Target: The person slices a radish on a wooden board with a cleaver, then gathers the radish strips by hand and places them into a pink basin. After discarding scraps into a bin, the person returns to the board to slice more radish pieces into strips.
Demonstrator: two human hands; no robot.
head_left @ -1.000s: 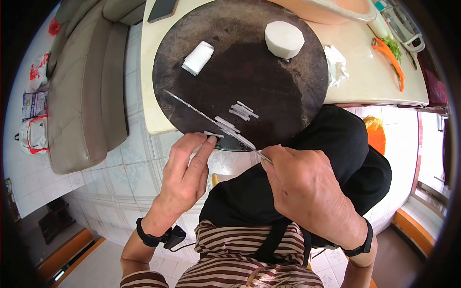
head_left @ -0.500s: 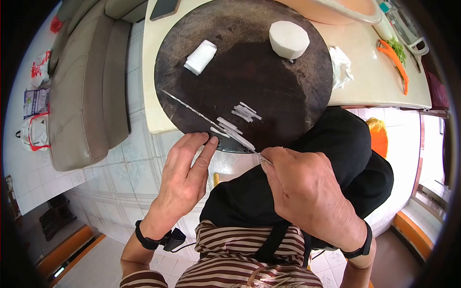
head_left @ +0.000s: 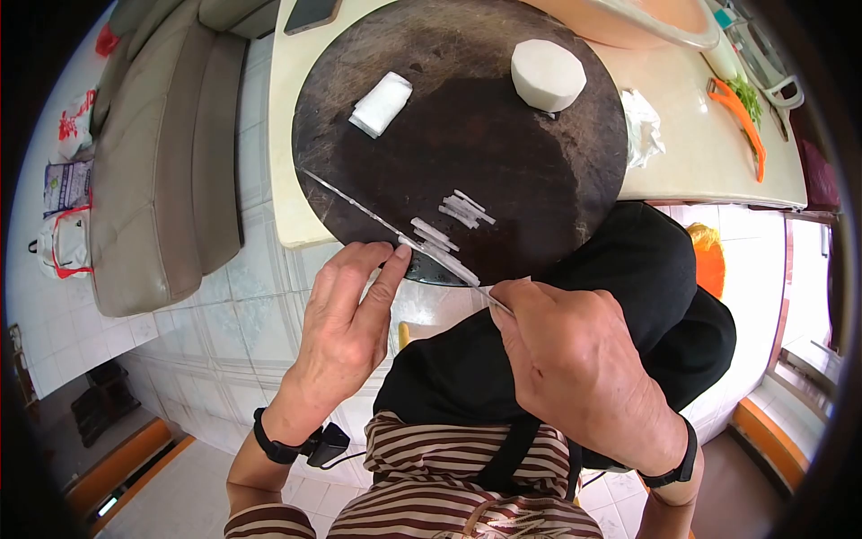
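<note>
A long knife, seen almost along its top edge, slants across the near part of a round dark chopping board. My right hand is closed around its handle end. My left hand has curled fingers at the board's near edge, with the thumb tip against the blade's side. Whatever lies under those fingertips is hidden. White radish strips lie along the blade, and a small group of cut strips sits just beyond. Farther back are a stack of white slices and a thick peeled radish chunk.
The board rests on a cream table. An orange peeler, crumpled white paper and a large peach-coloured basin are on the right. A dark phone-like slab lies at back left. A grey sofa stands left.
My left hand has shifted slightly up and right against the blade. The loose strip beside its thumb no longer shows separately. The view has shifted a little; my right hand keeps its grip on the knife.
</note>
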